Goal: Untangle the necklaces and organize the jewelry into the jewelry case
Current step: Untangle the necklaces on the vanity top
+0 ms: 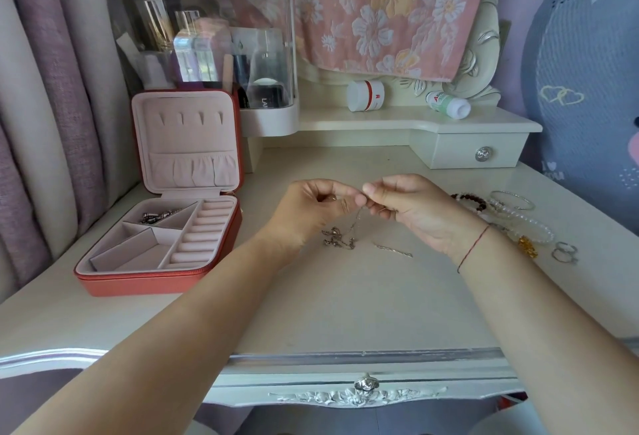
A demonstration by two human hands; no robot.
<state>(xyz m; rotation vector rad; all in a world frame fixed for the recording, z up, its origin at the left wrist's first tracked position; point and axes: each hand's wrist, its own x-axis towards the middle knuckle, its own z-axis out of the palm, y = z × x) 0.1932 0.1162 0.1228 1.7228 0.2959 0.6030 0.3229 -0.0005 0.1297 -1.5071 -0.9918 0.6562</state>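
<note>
Together, the left hand [311, 208] and right hand [411, 208] pinched the tangled necklaces [340, 239] (each curled tight upon a strand), the open jewelry case [103, 279] lying at nine o'clock.

Cream dressing table [345, 296] w/ carved drawer front; mauve curtains [52, 89] left, floral towel [380, 9] over mirror frame.

jewelry case [103, 282] red, pink lining | towel [380, 9] pink, floral | curtain [41, 89] mauve

Near desktop [345, 313] seemingly free; case [138, 283] left
</note>
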